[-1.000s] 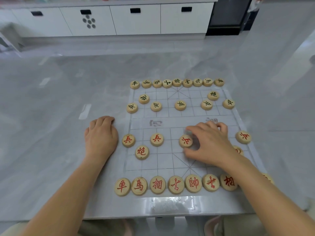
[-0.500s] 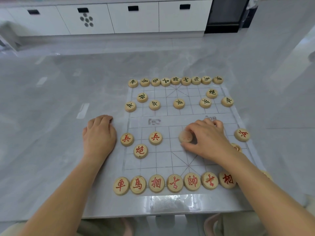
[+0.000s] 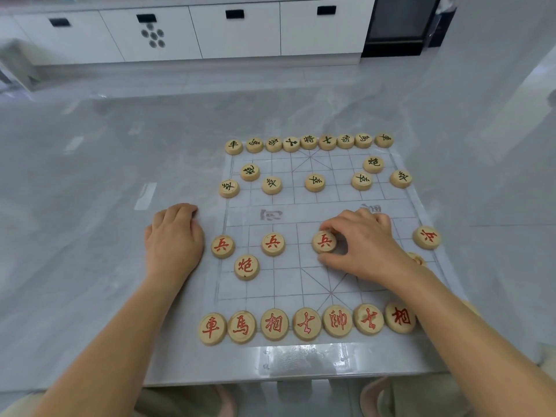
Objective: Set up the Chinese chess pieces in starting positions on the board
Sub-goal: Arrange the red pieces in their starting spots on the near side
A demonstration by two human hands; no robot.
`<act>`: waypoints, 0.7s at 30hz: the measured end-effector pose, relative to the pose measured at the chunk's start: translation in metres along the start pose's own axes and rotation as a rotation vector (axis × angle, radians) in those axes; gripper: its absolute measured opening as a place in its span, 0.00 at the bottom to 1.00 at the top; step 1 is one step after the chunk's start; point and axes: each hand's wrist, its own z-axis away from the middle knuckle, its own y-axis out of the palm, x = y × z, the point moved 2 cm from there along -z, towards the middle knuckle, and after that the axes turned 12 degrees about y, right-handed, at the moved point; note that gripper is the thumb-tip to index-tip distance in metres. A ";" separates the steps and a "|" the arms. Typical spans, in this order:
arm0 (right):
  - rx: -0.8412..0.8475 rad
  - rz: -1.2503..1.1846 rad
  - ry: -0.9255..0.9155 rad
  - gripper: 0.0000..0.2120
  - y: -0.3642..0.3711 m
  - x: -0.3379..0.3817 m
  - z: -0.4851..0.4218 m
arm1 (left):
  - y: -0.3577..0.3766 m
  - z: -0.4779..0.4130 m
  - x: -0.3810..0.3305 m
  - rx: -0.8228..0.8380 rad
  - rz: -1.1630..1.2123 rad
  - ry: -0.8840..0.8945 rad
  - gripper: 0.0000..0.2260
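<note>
A clear plastic chess board [image 3: 313, 212] lies on the grey table. Black-lettered wooden pieces fill the far row [image 3: 308, 142], with cannons and soldiers in front of them. Red-lettered pieces line the near row [image 3: 307, 323]. My right hand [image 3: 364, 245] pinches the middle red soldier [image 3: 324, 241] between thumb and forefinger, flat on the board. Two more red soldiers [image 3: 273, 243] and a red cannon [image 3: 246, 267] sit to its left. Another red soldier [image 3: 427, 237] stands at the right edge. One piece [image 3: 416, 258] is half hidden by my right wrist. My left hand [image 3: 174, 239] rests curled on the table, left of the board.
White cabinets [image 3: 195, 31] and a dark appliance [image 3: 400, 25] stand on the far side of the floor. The table's near edge [image 3: 270, 383] runs just below the board. My knees show under it.
My right hand turned the middle red soldier: its character was tilted, then blurred, and now reads upright. My left hand stayed put.
</note>
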 end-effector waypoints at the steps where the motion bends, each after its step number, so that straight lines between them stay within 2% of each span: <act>1: 0.008 -0.028 0.016 0.25 -0.005 -0.004 0.000 | 0.000 0.000 0.000 0.002 0.000 0.001 0.15; 3: -0.032 -0.209 0.111 0.23 -0.023 -0.021 0.001 | 0.000 -0.001 0.000 0.005 -0.005 0.003 0.15; 5: -0.149 -0.416 0.196 0.15 -0.042 -0.048 0.003 | 0.001 -0.001 0.000 0.004 -0.005 -0.001 0.15; 6: -0.200 -0.433 0.220 0.11 -0.050 -0.060 0.005 | 0.001 -0.001 0.001 0.003 -0.004 -0.004 0.14; 9: -0.204 -0.377 0.271 0.06 -0.056 -0.083 0.012 | 0.001 -0.001 0.001 -0.001 -0.008 -0.010 0.14; 12: -0.105 -0.230 0.282 0.15 -0.043 -0.085 0.019 | 0.000 -0.001 -0.001 -0.002 -0.010 -0.012 0.13; 15: -0.068 -0.001 0.206 0.23 -0.025 -0.073 0.023 | -0.001 0.000 -0.002 0.000 -0.011 -0.001 0.13; 18: -0.100 0.089 0.168 0.22 -0.017 -0.063 0.021 | -0.002 0.000 -0.002 -0.009 -0.016 0.006 0.16; 21: -0.078 0.077 0.150 0.20 -0.016 -0.065 0.015 | -0.002 0.000 -0.002 -0.005 -0.018 0.007 0.15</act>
